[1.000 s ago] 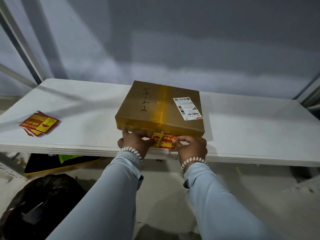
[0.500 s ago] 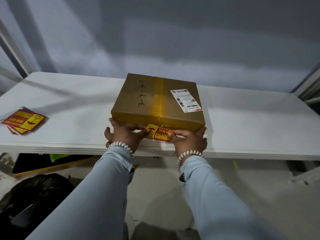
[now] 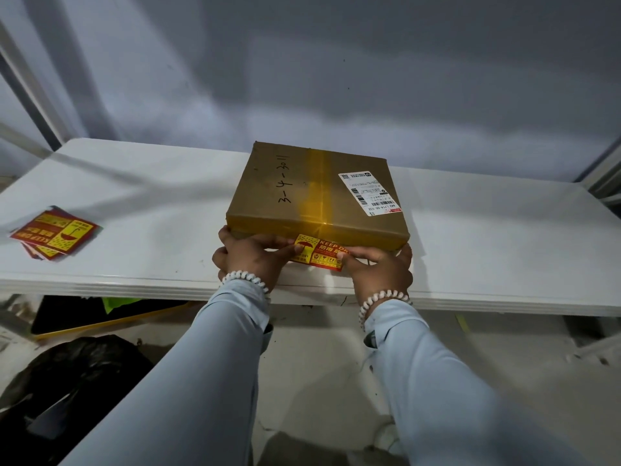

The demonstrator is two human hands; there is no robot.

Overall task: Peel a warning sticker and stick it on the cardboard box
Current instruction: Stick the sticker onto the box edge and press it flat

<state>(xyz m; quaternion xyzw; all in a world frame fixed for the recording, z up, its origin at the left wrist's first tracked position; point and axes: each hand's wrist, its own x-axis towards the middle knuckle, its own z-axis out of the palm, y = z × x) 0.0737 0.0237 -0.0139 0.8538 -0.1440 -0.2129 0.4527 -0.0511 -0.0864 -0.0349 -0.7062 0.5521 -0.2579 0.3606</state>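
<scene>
A flat brown cardboard box (image 3: 289,193), taped yellow down its middle and bearing a white shipping label (image 3: 369,193), lies on the white table (image 3: 151,213). A red and yellow warning sticker (image 3: 319,252) lies against the box's near side face. My left hand (image 3: 252,260) presses the sticker's left end with thumb and fingers. The sticker's right end is under the fingers of my right hand (image 3: 376,272). Both hands hide the sticker's outer edges.
A small stack of the same warning stickers (image 3: 55,233) lies at the table's left end. Below the table's front edge sit a black bag (image 3: 74,371) and a dark tray with a yellow rim (image 3: 100,317) on the floor. A grey wall stands behind.
The sticker has gone from below the box's edge up against its near face, and both hands have closed in on its ends. The view has shifted slightly.
</scene>
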